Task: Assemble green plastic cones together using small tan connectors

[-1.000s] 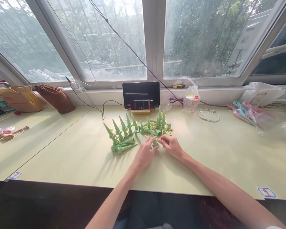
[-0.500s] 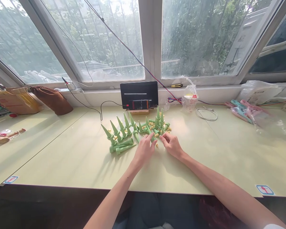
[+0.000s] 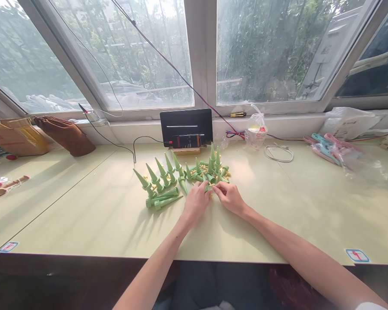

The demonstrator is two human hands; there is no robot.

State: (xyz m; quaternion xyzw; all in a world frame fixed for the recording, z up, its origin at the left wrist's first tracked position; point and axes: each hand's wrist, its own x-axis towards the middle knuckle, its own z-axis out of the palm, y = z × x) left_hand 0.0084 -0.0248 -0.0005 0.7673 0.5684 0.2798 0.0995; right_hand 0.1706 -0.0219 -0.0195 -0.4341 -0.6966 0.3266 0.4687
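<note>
My left hand (image 3: 196, 201) is closed on a green plastic spike (image 3: 207, 188), most of it hidden by the fingers. Facing it, my right hand (image 3: 229, 197) has its thumb and fingertips pinched close to the spike's end. Whatever sits in that pinch is too small and covered to make out. Beyond both hands lies a pile of green spikes with small yellow pieces (image 3: 225, 174) scattered among them. To the left, several green spikes stand upright in a row (image 3: 161, 174). Two more spikes (image 3: 168, 201) lie flat in front of that row.
A black tablet (image 3: 186, 125) with a phone leaning on it stands at the back, a cable running left. Right of it are a plastic-wrapped cup (image 3: 256, 132), a coiled white cable (image 3: 278, 153) and pink and blue clips (image 3: 330, 148). A brown pouch (image 3: 66, 134) lies far left.
My right hand has moved left, and its fingertips are now close to my left hand and the spike. The whole view has shifted slightly.
</note>
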